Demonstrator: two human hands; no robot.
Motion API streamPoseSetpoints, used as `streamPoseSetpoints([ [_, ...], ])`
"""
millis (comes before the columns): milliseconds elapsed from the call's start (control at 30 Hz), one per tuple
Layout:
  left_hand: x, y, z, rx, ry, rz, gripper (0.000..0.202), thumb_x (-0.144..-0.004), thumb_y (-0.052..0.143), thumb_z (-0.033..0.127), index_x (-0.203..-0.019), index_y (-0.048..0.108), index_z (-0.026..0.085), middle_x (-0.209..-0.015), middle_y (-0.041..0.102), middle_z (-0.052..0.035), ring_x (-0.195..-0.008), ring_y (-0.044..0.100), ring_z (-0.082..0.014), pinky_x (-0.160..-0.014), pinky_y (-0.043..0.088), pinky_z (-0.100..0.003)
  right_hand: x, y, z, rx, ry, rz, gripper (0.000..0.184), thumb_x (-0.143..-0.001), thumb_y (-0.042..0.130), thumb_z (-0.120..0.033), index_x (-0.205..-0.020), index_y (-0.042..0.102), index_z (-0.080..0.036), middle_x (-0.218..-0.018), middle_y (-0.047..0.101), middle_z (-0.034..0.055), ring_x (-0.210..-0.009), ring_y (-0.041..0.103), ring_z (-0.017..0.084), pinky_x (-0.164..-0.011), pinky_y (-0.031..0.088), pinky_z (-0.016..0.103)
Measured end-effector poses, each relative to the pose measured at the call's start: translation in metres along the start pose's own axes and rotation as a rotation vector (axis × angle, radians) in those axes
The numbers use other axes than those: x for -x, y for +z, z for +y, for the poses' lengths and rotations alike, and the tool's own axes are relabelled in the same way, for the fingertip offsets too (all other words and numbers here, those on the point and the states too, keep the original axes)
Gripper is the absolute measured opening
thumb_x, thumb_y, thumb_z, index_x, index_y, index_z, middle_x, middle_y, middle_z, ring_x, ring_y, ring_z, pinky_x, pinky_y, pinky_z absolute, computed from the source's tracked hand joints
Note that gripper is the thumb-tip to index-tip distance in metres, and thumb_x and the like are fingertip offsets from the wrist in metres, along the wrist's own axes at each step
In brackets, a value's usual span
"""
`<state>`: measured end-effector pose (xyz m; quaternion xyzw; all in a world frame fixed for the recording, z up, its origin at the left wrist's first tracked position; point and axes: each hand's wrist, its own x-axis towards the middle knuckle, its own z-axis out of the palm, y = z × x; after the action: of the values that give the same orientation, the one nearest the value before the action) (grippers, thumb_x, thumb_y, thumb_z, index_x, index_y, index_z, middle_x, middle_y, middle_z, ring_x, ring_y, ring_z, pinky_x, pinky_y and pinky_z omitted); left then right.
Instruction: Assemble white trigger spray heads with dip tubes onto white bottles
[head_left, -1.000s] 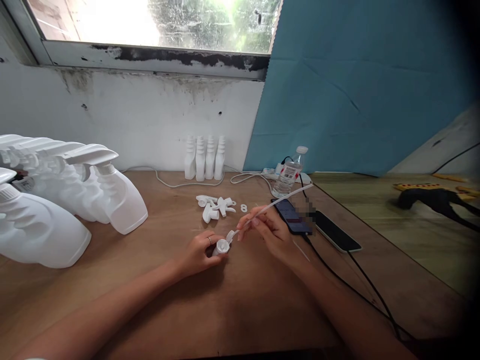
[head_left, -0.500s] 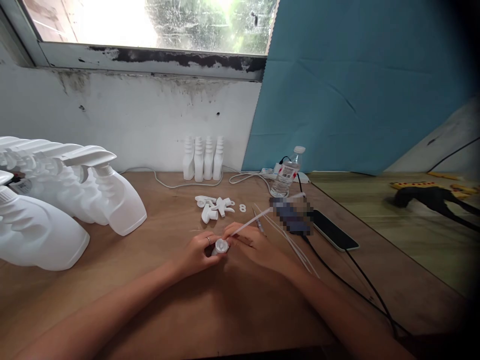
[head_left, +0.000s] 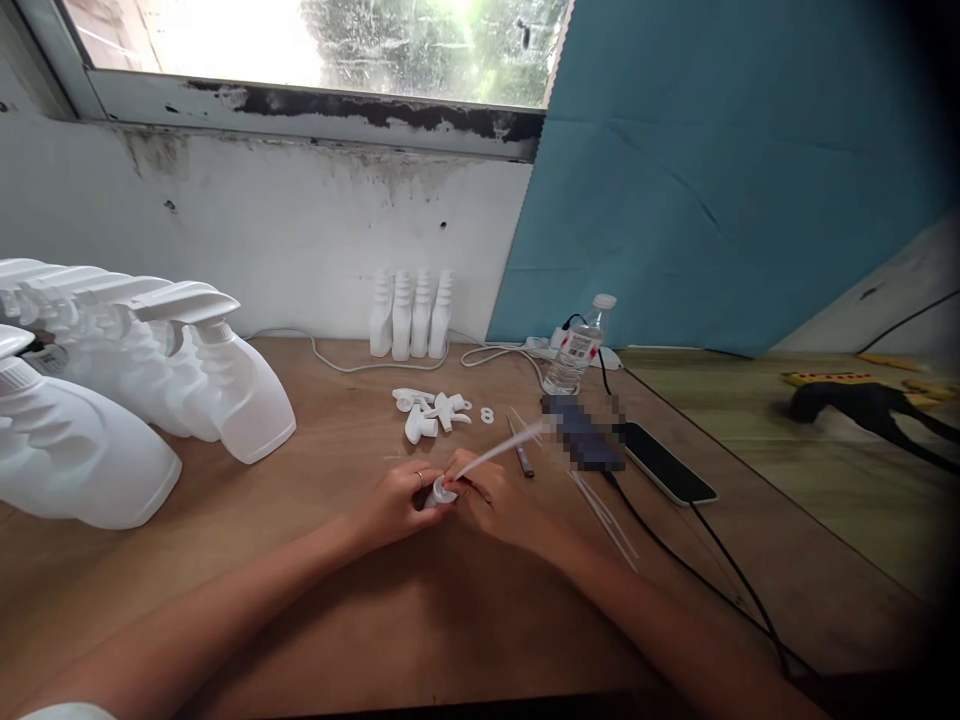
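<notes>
My left hand [head_left: 397,503] is closed around a small white sprayer head [head_left: 443,491] just above the wooden table [head_left: 420,610]. My right hand [head_left: 491,503] pinches a thin white dip tube [head_left: 501,450] whose lower end meets the sprayer head; the tube slants up to the right. The two hands touch at the sprayer head. Several loose white sprayer heads [head_left: 431,411] lie a short way beyond my hands.
White spray bottles [head_left: 135,380] lie in a row at the left. Several small white bottles [head_left: 411,315] stand by the wall. A water bottle [head_left: 576,347], two phones [head_left: 664,463] with cables, a pen [head_left: 521,455] and spare tubes [head_left: 604,512] lie at the right.
My right hand has moved left and down to my left hand, bringing the tube's end from apart into the sprayer head. More of the tube's length sits lower now.
</notes>
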<state>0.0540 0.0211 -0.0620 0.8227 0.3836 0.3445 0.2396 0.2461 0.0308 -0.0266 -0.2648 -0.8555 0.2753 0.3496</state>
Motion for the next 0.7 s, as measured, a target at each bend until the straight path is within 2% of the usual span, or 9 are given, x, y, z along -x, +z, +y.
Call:
streamPoseSetpoints([
  [100, -0.001, 0.001, -0.002, 0.034, 0.003, 0.008, 0.018, -0.083, 0.063, 0.034, -0.088, 0.067, 0.017, -0.084, 0.065, -0.0041, -0.077, 0.058, -0.0155, -0.071, 0.045, -0.025, -0.003, 0.01, 0.004, -0.001, -0.043, 0.032, 0.022, -0.097, 0.041, -0.024, -0.077, 0.05, -0.02, -0.074, 0.053, 0.0017, -0.07, 0.05, 0.015, -0.065, 0.041, 0.027],
  [267, 0.0, 0.0, -0.002, 0.056, 0.008, 0.003, 0.02, -0.083, 0.063, 0.036, -0.085, 0.066, 0.016, -0.084, 0.066, -0.0048, -0.078, 0.059, -0.0163, -0.073, 0.045, -0.026, -0.004, 0.017, 0.007, 0.035, -0.053, 0.071, 0.025, -0.096, 0.042, -0.023, -0.071, 0.045, -0.02, -0.071, 0.049, 0.0006, -0.066, 0.045, 0.014, -0.062, 0.038, 0.026],
  [400, 0.003, -0.008, -0.003, 0.1, 0.026, 0.054, 0.03, -0.087, 0.057, 0.041, -0.103, 0.065, 0.016, -0.086, 0.067, -0.0052, -0.076, 0.06, -0.0161, -0.07, 0.046, -0.026, 0.003, 0.018, 0.005, 0.029, -0.077, 0.109, 0.018, -0.096, 0.043, -0.023, -0.081, 0.054, -0.02, -0.082, 0.055, 0.0035, -0.079, 0.052, 0.016, -0.072, 0.044, 0.028],
  [467, -0.002, -0.016, -0.011, 0.109, 0.0, 0.162, 0.031, -0.091, 0.049, 0.04, -0.107, 0.063, 0.017, -0.088, 0.067, -0.0053, -0.076, 0.061, -0.0156, -0.071, 0.047, -0.026, 0.006, 0.017, 0.002, 0.063, -0.096, 0.115, 0.015, -0.096, 0.045, -0.022, -0.088, 0.058, -0.021, -0.093, 0.057, 0.0064, -0.091, 0.054, 0.019, -0.082, 0.045, 0.033],
  [533, -0.016, -0.027, -0.027, 0.033, -0.079, 0.339, 0.03, -0.093, 0.044, 0.04, -0.1, 0.064, 0.018, -0.086, 0.067, -0.0046, -0.076, 0.061, -0.0152, -0.073, 0.048, -0.026, 0.007, 0.015, -0.001, 0.129, -0.093, 0.125, 0.013, -0.094, 0.049, -0.022, -0.092, 0.061, -0.022, -0.1, 0.058, 0.0079, -0.098, 0.053, 0.021, -0.088, 0.044, 0.037],
  [600, -0.038, -0.04, -0.05, -0.073, -0.187, 0.524, 0.028, -0.092, 0.045, 0.039, -0.095, 0.062, 0.018, -0.085, 0.066, -0.0044, -0.075, 0.06, -0.0153, -0.074, 0.048, -0.028, 0.007, 0.013, -0.001, 0.188, -0.094, 0.12, 0.011, -0.092, 0.051, -0.023, -0.093, 0.062, -0.022, -0.105, 0.058, 0.0087, -0.102, 0.052, 0.023, -0.091, 0.043, 0.04],
  [700, -0.08, -0.056, -0.09, -0.132, -0.296, 0.677, 0.027, -0.09, 0.047, 0.034, -0.106, 0.056, 0.014, -0.092, 0.063, -0.0091, -0.08, 0.06, -0.0178, -0.077, 0.049, -0.03, 0.006, 0.009, 0.0, 0.231, -0.116, 0.066, 0.012, -0.09, 0.057, -0.027, -0.1, 0.061, -0.023, -0.115, 0.059, 0.0092, -0.113, 0.048, 0.026, -0.096, 0.04, 0.044],
])
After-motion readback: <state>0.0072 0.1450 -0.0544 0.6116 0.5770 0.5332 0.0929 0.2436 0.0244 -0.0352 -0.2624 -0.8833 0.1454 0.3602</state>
